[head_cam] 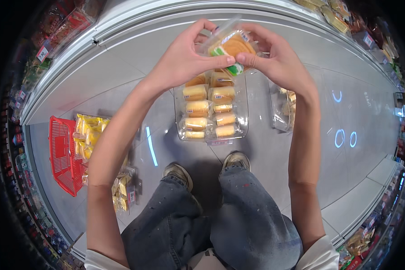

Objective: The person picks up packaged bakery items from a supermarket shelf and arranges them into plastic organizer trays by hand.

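Between my two hands is a clear-wrapped packaged cake [234, 47] with a green and white print, tilted, above the far end of a clear plastic bin [245, 118]. My left hand [192, 54] grips its left side, the thumb lying across the front. On the right side my right hand [270, 55] holds it too, with the two thumb tips almost meeting over the wrapper. Two columns of wrapped cream-coloured rolls [197, 108] fill the bin on the floor. The held package hides the bin's far end.
Left of my legs stand a red plastic basket [62, 152], yellow packets [91, 130] and another bin of wrapped goods [123, 192]. Partly behind my right forearm is a clear bin [280, 111]. Stocked shelves [368, 40] curve around the tiled floor [324, 135]. My shoes [236, 160] are close to the roll bin.
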`<state>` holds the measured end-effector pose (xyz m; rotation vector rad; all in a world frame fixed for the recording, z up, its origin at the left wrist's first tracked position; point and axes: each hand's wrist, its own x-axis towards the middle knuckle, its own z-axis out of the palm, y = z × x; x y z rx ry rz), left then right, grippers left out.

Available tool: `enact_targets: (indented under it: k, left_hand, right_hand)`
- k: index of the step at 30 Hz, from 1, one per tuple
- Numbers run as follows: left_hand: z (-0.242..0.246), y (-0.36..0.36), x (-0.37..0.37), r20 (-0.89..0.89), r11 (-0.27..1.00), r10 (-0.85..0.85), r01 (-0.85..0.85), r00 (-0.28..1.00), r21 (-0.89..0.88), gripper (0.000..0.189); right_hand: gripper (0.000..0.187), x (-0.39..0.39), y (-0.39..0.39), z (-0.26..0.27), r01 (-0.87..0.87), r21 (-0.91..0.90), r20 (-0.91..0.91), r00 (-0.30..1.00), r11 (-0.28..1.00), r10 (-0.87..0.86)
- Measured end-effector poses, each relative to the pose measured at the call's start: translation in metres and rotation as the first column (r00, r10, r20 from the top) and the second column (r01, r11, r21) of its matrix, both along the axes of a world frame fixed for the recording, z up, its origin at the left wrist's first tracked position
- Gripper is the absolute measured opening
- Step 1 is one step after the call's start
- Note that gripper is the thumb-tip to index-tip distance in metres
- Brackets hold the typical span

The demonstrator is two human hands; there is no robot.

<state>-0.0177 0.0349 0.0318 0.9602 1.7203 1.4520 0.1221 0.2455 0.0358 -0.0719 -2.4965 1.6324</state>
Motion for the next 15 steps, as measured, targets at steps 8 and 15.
enact_targets:
  k: [8, 15]
  left_hand:
    - [-0.085, -0.032, 0.029, -0.587, 0.948, -0.253, 0.075, 0.769, -0.310, 0.037]
    - [-0.127, -0.038, 0.069, -0.805, 0.943, -0.327, 0.111, 0.495, -0.315, 0.038]
  right_hand:
    - [0.049, 0.035, -0.041, -0.079, -0.242, 0.398, 0.462, 0.886, 0.885, 0.034]
    - [0.048, 0.069, -0.070, -0.145, -0.114, 0.573, 0.254, 0.966, 0.811, -0.043]
